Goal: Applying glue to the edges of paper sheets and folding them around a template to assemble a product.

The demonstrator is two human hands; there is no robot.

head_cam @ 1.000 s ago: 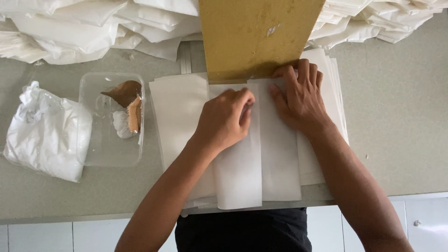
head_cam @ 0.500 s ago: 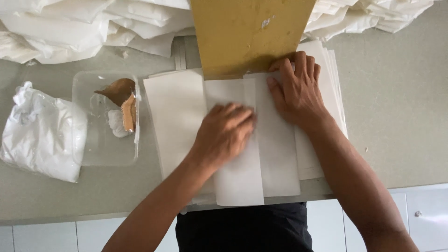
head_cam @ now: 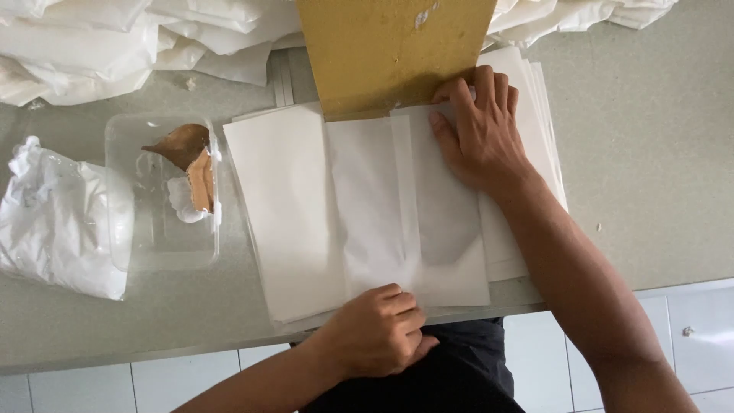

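A stack of white paper sheets (head_cam: 287, 206) lies on the grey table (head_cam: 650, 168). On top, one thin sheet (head_cam: 382, 206) is folded lengthwise around a brown cardboard board (head_cam: 394, 50) that sticks out at the far end. My right hand (head_cam: 478, 130) presses flat on the folded sheet just below the board's edge. My left hand (head_cam: 375, 333) is curled at the sheet's near edge, at the table's front, its fingers pinching the paper.
A clear plastic tray (head_cam: 157, 195) with a brown scrap and a white lump stands left of the stack. A crumpled white plastic bag (head_cam: 53, 222) lies at the far left. A heap of white bags (head_cam: 115, 38) runs along the back.
My left hand has slid from the middle of the folded sheet down to its near edge. The right hand has stayed near the board.
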